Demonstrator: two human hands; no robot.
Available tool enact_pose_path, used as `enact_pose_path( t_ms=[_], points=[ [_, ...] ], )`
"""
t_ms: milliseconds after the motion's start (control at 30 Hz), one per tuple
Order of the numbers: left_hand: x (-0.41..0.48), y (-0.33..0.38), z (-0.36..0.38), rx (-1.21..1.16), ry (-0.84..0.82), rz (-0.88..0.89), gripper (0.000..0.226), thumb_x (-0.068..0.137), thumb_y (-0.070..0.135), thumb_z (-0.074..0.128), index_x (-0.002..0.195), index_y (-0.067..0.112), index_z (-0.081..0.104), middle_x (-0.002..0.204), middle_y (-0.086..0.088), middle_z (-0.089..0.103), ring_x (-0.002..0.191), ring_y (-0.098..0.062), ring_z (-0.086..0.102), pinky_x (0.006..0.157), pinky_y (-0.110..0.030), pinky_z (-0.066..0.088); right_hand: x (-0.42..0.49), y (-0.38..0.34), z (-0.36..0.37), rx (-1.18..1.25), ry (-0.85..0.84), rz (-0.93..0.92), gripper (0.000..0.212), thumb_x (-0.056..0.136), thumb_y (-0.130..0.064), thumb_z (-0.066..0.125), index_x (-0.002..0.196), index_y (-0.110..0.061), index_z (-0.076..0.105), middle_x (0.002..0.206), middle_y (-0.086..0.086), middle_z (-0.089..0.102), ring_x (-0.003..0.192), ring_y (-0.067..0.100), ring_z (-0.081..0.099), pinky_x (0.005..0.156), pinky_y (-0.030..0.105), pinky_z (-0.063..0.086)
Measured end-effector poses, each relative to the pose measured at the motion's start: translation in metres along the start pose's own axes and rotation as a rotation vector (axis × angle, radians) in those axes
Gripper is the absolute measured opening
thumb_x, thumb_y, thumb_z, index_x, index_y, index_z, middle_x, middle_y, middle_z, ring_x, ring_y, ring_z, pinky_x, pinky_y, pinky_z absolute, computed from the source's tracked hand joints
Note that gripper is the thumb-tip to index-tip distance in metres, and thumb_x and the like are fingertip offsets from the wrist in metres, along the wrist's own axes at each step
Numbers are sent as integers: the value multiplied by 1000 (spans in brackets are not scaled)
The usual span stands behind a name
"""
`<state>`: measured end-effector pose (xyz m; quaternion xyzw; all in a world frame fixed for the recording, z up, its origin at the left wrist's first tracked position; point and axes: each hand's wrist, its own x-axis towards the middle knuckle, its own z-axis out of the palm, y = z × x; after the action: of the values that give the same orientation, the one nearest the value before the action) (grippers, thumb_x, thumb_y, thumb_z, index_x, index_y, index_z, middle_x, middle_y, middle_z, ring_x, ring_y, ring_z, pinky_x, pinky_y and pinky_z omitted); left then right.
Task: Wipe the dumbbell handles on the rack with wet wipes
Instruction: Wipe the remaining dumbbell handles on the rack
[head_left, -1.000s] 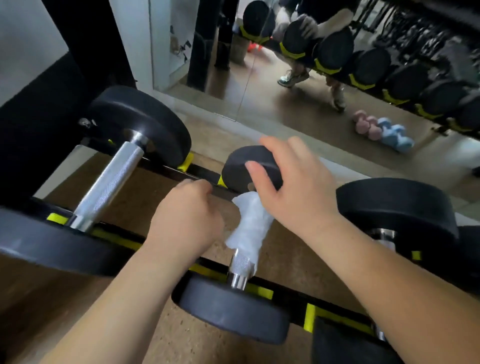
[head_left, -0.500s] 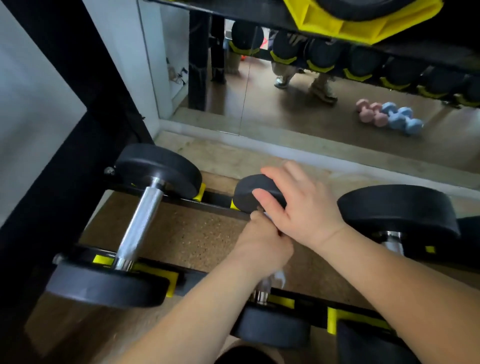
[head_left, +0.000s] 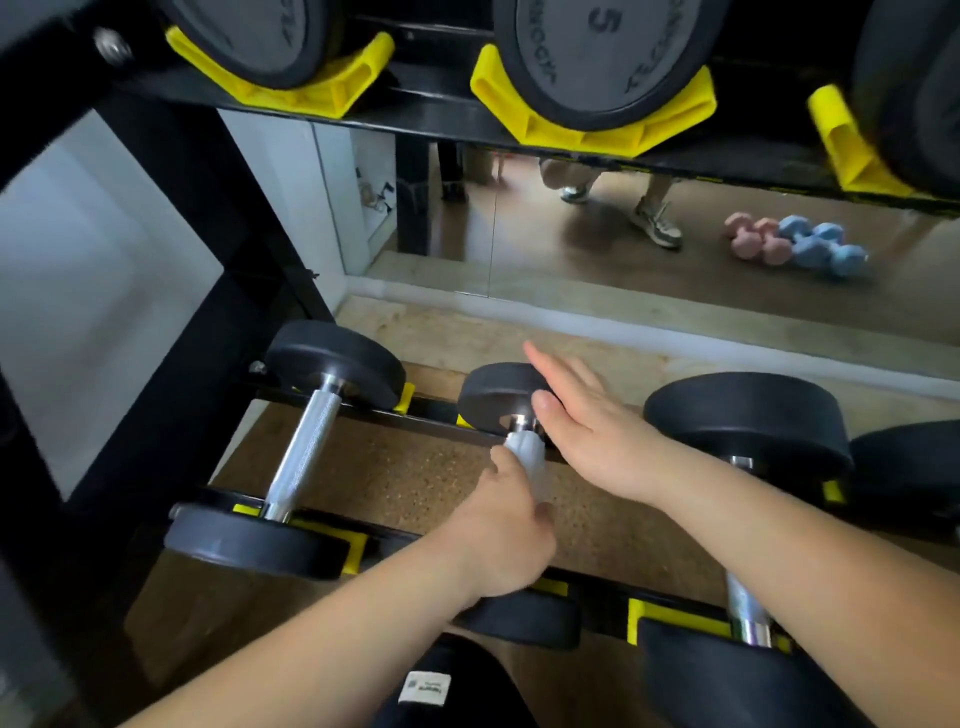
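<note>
On the lower rack rails lies a small black dumbbell (head_left: 496, 396) with a steel handle. A white wet wipe (head_left: 525, 451) is wrapped round that handle. My left hand (head_left: 501, 535) grips the wipe and the handle from the near side, hiding most of the handle. My right hand (head_left: 587, 431) has straight fingers and rests flat against the dumbbell's far head, just right of the wipe. The dumbbell's near head (head_left: 524, 618) shows below my left wrist.
A larger dumbbell (head_left: 304, 457) lies to the left, another (head_left: 748, 421) to the right, on the black rack with yellow saddles (head_left: 670, 621). The upper shelf (head_left: 587, 130) with big dumbbells hangs overhead. A mirror behind reflects pink and blue dumbbells (head_left: 795, 247).
The view has tilted up and the upper shelf has come in. My left hand slid toward me along the handle, uncovering the wipe's far end. My right fingers straightened over the far head.
</note>
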<state>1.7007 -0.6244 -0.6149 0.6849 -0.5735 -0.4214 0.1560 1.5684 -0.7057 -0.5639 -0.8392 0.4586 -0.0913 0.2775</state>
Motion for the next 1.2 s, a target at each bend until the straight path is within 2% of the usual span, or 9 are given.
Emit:
enact_pose_path(
  t_ms=[100, 267, 400, 567, 800, 900, 1033, 1133, 1200],
  points=[
    [19, 8, -1, -28, 82, -46, 56, 106, 27, 47, 148, -3, 24, 145, -22, 47, 131, -36, 51, 107, -41, 42, -28, 18, -5, 74, 69, 15, 66, 107, -35, 50, 163, -40, 15, 165, -27, 16, 145, -12, 14, 123, 22, 17],
    [31, -7, -13, -344, 88, 34, 33, 107, 37, 49, 129, 13, 53, 120, -7, 68, 109, -21, 66, 99, -43, 54, -42, 33, -4, 200, 127, 49, 60, 106, -40, 51, 159, -46, 26, 161, -32, 21, 146, -8, 25, 123, 28, 28],
    [34, -26, -20, -509, 223, 39, 23, 97, 37, 71, 107, 17, 71, 100, -5, 77, 93, -22, 74, 85, -40, 62, -41, 34, 9, 110, 147, -1, 61, 106, -39, 49, 161, -46, 21, 160, -39, 11, 138, -22, 13, 107, 3, 21],
    [35, -28, -20, -514, 419, 82, 25, 90, 28, 81, 81, 9, 67, 74, -3, 71, 64, -11, 64, 59, -29, 54, -33, 22, 27, 249, 306, 30, 59, 105, -32, 53, 160, -37, 31, 165, -24, 23, 148, -6, 25, 119, 35, 39],
    [28, -48, -41, -164, 618, 166, 25, 95, 29, 71, 75, 19, 59, 64, 9, 59, 56, -1, 52, 54, -14, 39, -25, 9, 25, 96, 399, 47, 54, 104, -32, 55, 156, -25, 43, 161, -9, 41, 142, 16, 46, 116, 41, 44],
    [27, -46, -37, -382, 553, 214, 20, 98, 21, 69, 86, 9, 59, 69, 5, 62, 57, 2, 54, 57, -14, 45, -26, 11, 23, 23, 375, 21, 56, 104, -34, 54, 157, -23, 40, 163, -6, 39, 142, 18, 47, 114, 42, 45],
    [36, -48, -31, -755, 292, 241, 26, 88, 6, 81, 103, 10, 61, 83, -9, 69, 77, -19, 65, 72, -30, 55, -23, 8, 26, -99, 406, 37, 55, 102, -36, 54, 154, -20, 43, 160, -3, 44, 136, 25, 55, 104, 42, 50],
    [34, -58, -31, -602, 188, 214, 14, 91, 16, 79, 97, 9, 69, 85, -8, 71, 78, -14, 64, 73, -27, 54, -22, 8, 30, -134, 415, 45, 55, 100, -34, 57, 152, -16, 45, 157, 1, 49, 131, 29, 59, 96, 43, 52],
    [31, -69, -35, -433, 217, 172, 21, 98, 25, 71, 86, 8, 69, 73, 3, 68, 64, -4, 56, 63, -20, 47, -22, 8, 31, -143, 414, 45, 54, 100, -33, 57, 150, -15, 46, 153, 3, 53, 125, 31, 62, 92, 43, 53]
  ],
)
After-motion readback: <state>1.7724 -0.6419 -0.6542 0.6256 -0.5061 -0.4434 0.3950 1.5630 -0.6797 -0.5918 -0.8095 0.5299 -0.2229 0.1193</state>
